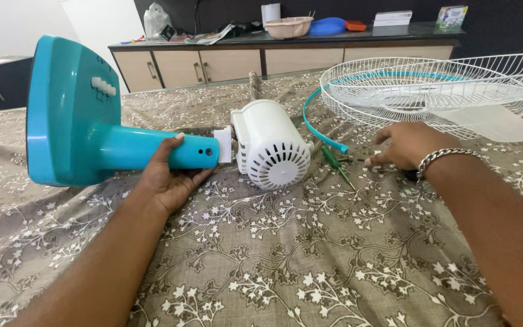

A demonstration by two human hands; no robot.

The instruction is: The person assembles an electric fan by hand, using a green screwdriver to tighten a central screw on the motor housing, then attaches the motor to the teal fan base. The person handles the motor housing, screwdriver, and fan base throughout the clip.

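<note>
On the bedspread (310, 254): one fan stand (116, 145), two grilles (431, 85).

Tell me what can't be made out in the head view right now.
- Anything under the right hand: hidden by its palm and fingers.
- Left hand fingertips: hidden behind the teal fan stand.
- Wire fan guard: cut off by the right edge.
- Green screwdriver tip: too small.

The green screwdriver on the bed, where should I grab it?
Grab the screwdriver by its thick green handle, the end farther from you, coming from the right where the right hand already rests. It lies flat on the bedspread, thin metal tip pointing toward you, so pinch the handle from above.
</note>
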